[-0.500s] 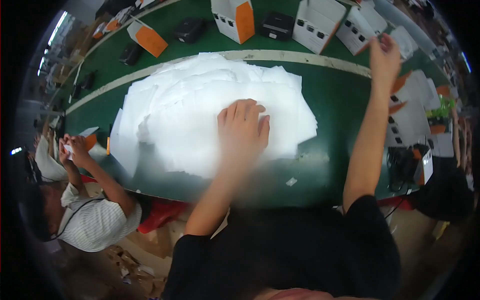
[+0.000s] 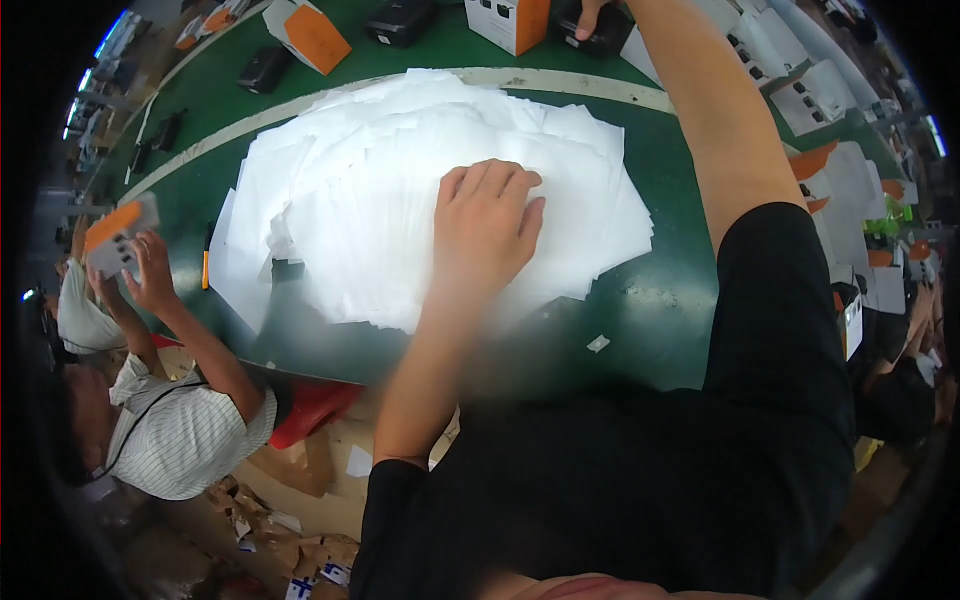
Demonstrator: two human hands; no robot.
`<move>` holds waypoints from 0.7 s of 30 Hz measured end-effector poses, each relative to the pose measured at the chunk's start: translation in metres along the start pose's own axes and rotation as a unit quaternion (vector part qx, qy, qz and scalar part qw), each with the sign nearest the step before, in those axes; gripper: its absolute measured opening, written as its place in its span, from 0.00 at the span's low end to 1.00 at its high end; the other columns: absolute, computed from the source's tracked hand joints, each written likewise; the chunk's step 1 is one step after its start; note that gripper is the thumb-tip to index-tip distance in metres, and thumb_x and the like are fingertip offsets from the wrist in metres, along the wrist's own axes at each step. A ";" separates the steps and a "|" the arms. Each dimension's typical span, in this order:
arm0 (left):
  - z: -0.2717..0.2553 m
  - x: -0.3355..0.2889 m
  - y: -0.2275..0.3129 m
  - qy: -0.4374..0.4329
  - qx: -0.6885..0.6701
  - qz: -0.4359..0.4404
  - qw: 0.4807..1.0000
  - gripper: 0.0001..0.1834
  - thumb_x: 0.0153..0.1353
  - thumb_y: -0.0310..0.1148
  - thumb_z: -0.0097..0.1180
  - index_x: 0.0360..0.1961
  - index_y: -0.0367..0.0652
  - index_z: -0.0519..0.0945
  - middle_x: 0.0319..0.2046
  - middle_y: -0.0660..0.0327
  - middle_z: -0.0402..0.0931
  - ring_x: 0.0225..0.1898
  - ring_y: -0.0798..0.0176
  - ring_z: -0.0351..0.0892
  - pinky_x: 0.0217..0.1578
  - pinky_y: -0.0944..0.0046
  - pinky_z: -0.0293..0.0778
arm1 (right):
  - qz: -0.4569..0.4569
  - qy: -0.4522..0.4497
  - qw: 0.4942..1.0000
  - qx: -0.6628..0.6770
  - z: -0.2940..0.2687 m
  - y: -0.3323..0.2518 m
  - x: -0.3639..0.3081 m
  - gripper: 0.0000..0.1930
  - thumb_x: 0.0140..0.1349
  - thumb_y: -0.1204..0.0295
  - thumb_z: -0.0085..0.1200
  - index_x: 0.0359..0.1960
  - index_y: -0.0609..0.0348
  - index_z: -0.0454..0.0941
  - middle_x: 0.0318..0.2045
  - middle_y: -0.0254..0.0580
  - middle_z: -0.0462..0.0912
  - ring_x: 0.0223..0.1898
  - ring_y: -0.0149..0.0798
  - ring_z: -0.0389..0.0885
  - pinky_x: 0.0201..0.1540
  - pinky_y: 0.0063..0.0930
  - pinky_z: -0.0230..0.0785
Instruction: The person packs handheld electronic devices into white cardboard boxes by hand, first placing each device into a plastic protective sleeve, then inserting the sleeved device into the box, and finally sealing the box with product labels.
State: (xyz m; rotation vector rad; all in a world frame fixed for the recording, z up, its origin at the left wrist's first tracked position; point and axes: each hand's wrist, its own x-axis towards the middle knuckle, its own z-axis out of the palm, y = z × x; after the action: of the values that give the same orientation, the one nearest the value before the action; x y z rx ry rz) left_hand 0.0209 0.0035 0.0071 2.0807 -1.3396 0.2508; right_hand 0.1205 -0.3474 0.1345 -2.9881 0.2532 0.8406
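My left hand (image 2: 487, 225) lies palm down on a wide, spread-out pile of thin white sheets (image 2: 360, 190). Its fingers are slightly bent and apart, and nothing is in them. My right arm stretches to the far side of the table, where my right hand (image 2: 590, 14) is partly cut off by the upper edge. The right thumb rests over a black boxy device (image 2: 603, 38); the other fingers are mostly out of view, so their hold cannot be seen. An orange-and-white carton (image 2: 508, 24) stands just left of that device.
Along the green table's (image 2: 660, 310) far side are another black device (image 2: 400, 22), a smaller one (image 2: 266, 70) and a tilted carton (image 2: 306, 36). Open cartons (image 2: 845, 185) crowd the right. At left, a co-worker (image 2: 195, 430) holds an orange-and-grey carton (image 2: 122, 236).
My right hand has moved left and farther away, from the cartons at the right to the black device. My left hand stays on the sheets. The co-worker has raised a carton. The view has shifted.
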 end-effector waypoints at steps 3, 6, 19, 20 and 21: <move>-0.009 -0.007 0.004 0.031 0.066 0.030 0.997 0.08 0.59 0.26 0.60 0.40 0.47 0.81 0.39 0.62 0.78 0.46 0.57 0.78 0.52 0.56 0.68 | 0.077 0.027 0.996 0.047 -0.002 -0.003 0.005 0.40 0.40 0.54 0.79 0.54 0.65 0.80 0.50 0.53 0.85 0.49 0.52 0.85 0.51 0.42 0.79; -0.005 -0.006 0.043 0.014 0.018 -0.090 0.996 0.08 0.58 0.26 0.60 0.39 0.47 0.80 0.38 0.61 0.77 0.42 0.55 0.77 0.48 0.55 0.69 | 0.133 0.042 0.987 0.085 0.001 0.008 0.002 0.40 0.38 0.54 0.80 0.54 0.65 0.81 0.49 0.53 0.86 0.48 0.51 0.86 0.50 0.42 0.79; 0.018 -0.008 0.049 0.075 -0.056 -0.129 0.987 0.02 0.63 0.27 0.60 0.32 0.42 0.80 0.29 0.61 0.81 0.33 0.57 0.81 0.37 0.58 0.72 | -0.119 0.454 0.587 0.660 0.170 -0.085 -0.200 0.28 0.70 0.49 0.54 0.61 0.59 0.76 0.52 0.44 0.83 0.54 0.40 0.82 0.57 0.31 0.73; 0.016 -0.003 0.054 0.079 -0.058 -0.124 0.987 0.02 0.63 0.27 0.60 0.32 0.42 0.80 0.29 0.61 0.81 0.33 0.57 0.81 0.37 0.58 0.72 | -0.118 0.405 0.504 0.753 0.198 -0.094 -0.208 0.31 0.71 0.46 0.50 0.65 0.57 0.73 0.55 0.47 0.82 0.56 0.43 0.82 0.58 0.35 0.73; 0.012 -0.001 0.057 0.071 -0.115 -0.157 0.978 0.03 0.63 0.27 0.61 0.34 0.40 0.80 0.30 0.60 0.83 0.32 0.58 0.82 0.37 0.60 0.74 | -0.145 0.344 0.374 0.849 0.221 -0.106 -0.211 0.30 0.70 0.47 0.54 0.64 0.56 0.73 0.55 0.44 0.82 0.55 0.41 0.82 0.59 0.37 0.74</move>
State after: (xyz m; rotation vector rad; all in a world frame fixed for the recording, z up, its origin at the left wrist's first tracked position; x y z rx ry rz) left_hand -0.0313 -0.0190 0.0213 1.9994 -0.8948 0.0988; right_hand -0.1538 -0.1964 0.0535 -0.9576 0.2653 -0.6358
